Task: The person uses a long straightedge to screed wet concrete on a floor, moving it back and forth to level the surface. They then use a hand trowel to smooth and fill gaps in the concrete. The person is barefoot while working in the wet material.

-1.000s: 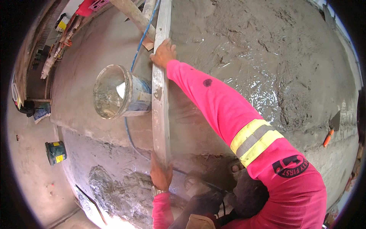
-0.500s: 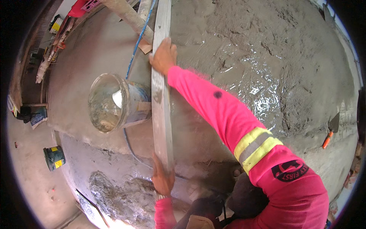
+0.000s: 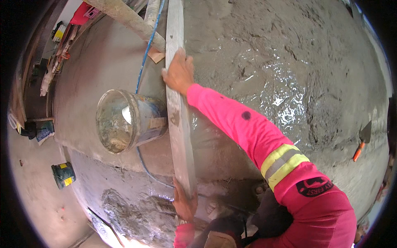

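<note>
A long grey straightedge board (image 3: 178, 107) lies across the wet cement floor (image 3: 273, 62), running from the top of the view down toward me. My right hand (image 3: 178, 74), in a bright pink sleeve with a yellow reflective band, grips the board's far part. My left hand (image 3: 185, 203) holds the board's near end at the bottom of the view. A dirty plastic bucket (image 3: 124, 120) stands just left of the board, touching or nearly touching it. To the right of the board the cement is wet and rough; to its left the surface is smoother.
A blue hose (image 3: 147, 49) runs from the top past the bucket. A trowel with an orange handle (image 3: 362, 142) lies on the cement at the right. A small green can (image 3: 63, 174) stands lower left. A pipe (image 3: 124, 18) crosses the top left, with clutter beyond.
The board and both hands have shifted slightly; my right hand sits a little further along the board and the bucket appears lower and nearer in view.
</note>
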A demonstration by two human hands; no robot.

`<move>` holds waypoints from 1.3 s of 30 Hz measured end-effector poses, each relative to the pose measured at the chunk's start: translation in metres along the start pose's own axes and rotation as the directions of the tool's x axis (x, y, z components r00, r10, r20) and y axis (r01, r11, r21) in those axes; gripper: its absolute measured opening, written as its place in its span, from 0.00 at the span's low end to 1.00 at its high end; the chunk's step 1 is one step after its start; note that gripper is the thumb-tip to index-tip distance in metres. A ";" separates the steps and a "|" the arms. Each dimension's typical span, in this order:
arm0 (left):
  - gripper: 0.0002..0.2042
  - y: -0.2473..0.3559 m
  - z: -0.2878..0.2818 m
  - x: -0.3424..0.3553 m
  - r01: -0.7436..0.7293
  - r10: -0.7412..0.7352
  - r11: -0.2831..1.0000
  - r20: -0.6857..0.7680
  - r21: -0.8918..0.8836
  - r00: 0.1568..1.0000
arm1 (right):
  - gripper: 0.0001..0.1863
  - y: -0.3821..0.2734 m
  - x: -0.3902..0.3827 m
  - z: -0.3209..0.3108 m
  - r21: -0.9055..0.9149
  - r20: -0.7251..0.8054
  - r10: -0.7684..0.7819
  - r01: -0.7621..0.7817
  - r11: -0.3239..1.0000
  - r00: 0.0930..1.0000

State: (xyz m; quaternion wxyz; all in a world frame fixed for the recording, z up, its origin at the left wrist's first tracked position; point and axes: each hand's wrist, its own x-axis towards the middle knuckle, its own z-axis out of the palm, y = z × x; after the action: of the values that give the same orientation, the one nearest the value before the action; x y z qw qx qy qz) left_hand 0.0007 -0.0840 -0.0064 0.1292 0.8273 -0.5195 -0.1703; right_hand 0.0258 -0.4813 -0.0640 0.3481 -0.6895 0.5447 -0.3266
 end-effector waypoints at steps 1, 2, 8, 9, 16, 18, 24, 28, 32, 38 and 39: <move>0.45 -0.003 0.004 0.010 -0.023 0.023 1.000 -0.007 -0.013 1.000 | 0.49 0.003 0.008 0.001 0.001 -0.024 0.005 -0.005 1.000 1.000; 0.45 -0.004 0.004 0.019 -0.044 0.044 0.999 -0.016 -0.026 0.999 | 0.48 0.003 0.025 0.001 0.003 -0.047 0.010 -0.009 1.000 0.999; 0.46 0.006 0.004 0.026 0.064 -0.060 0.996 0.063 -0.060 0.996 | 0.49 0.013 0.030 0.005 -0.083 -0.064 0.042 -0.047 0.995 0.997; 0.46 0.007 0.004 0.022 0.076 -0.071 0.994 0.067 -0.073 0.995 | 0.50 0.015 0.024 0.004 -0.079 -0.071 0.033 -0.038 0.996 0.997; 0.46 0.011 0.000 0.042 0.074 -0.062 0.986 0.081 -0.146 0.995 | 0.49 0.008 0.055 -0.012 -0.023 0.019 0.078 -0.078 0.997 0.997; 0.45 0.016 0.003 0.032 0.064 -0.054 0.986 0.068 -0.153 0.996 | 0.49 0.011 0.032 -0.014 -0.056 0.031 0.064 -0.063 0.996 0.997; 0.45 0.020 0.006 0.050 0.041 -0.032 0.991 0.070 -0.128 0.997 | 0.50 0.017 0.057 -0.016 -0.056 -0.015 0.051 -0.052 0.997 0.999; 0.45 0.024 0.008 0.033 0.061 -0.049 0.985 0.079 -0.162 0.996 | 0.49 0.023 0.044 -0.022 -0.068 -0.001 0.053 -0.053 0.996 0.999; 0.45 0.035 0.007 0.047 0.073 -0.054 0.986 0.127 -0.150 0.990 | 0.48 0.021 0.062 -0.025 -0.104 -0.023 0.046 -0.048 0.993 0.999; 0.46 0.037 0.012 0.039 0.031 -0.019 0.988 0.076 -0.151 0.997 | 0.48 0.023 0.051 -0.034 -0.074 0.023 0.077 -0.075 0.994 0.997; 0.46 0.042 0.015 0.038 -0.012 0.022 0.985 0.059 -0.174 0.998 | 0.42 0.040 0.063 -0.030 -0.100 -0.142 -0.017 0.003 0.995 0.990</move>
State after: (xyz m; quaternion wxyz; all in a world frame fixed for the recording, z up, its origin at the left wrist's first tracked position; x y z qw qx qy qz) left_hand -0.0245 -0.1372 -0.0090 0.1864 0.8029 -0.5134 -0.2388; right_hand -0.0077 -0.5533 -0.0762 0.2719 -0.6834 0.5804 -0.3494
